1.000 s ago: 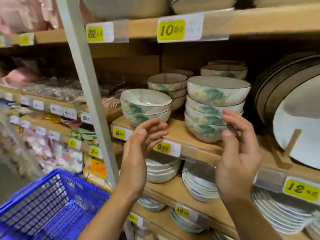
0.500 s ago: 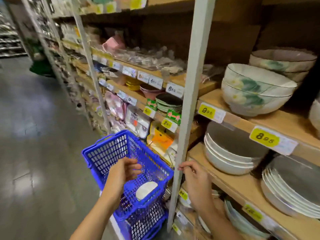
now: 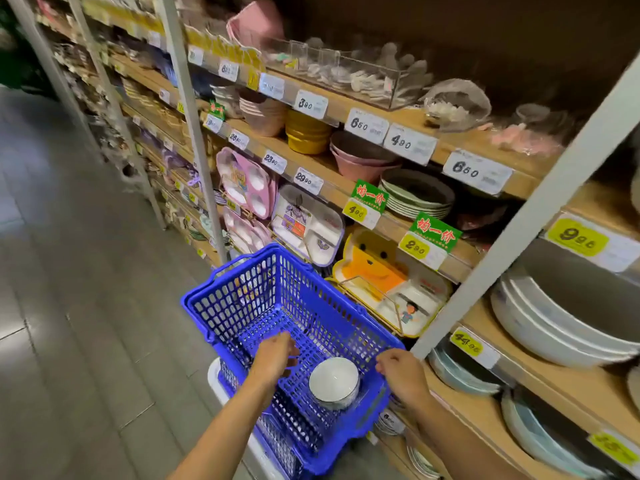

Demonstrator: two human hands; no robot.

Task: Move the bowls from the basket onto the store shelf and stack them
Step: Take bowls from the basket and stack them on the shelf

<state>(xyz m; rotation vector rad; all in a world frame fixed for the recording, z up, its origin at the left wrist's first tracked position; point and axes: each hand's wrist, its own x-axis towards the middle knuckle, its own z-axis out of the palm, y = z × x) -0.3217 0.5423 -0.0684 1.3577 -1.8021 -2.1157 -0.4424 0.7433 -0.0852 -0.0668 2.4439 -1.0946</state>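
View from the head camera down a tableware aisle. A single white bowl (image 3: pixel 334 382) with a thin dark line at its rim sits mouth-up in the near right corner of the blue basket (image 3: pixel 249 296). Whether a second bowl is nested under it cannot be told. The left hand (image 3: pixel 277 355) hangs inside the basket just left of the bowl, fingers loosely curved, empty, and not touching it. The right hand (image 3: pixel 403 375) is at the basket's right rim, beside the bowl, with its fingers curled. Whether it grips the rim or merely hovers over it cannot be told. The store shelf (image 3: pixel 554 386) rises to the right of the basket. The bowl appears to be glazed ceramic, so it is probably rigid, moderately heavy for its size, smooth enough to slip, and liable to chip against the basket or other ware. A sound hold would likely put the palms or fingers on opposite sides of the wall below the rim, or the thumb over the rim with the fingers beneath the foot.
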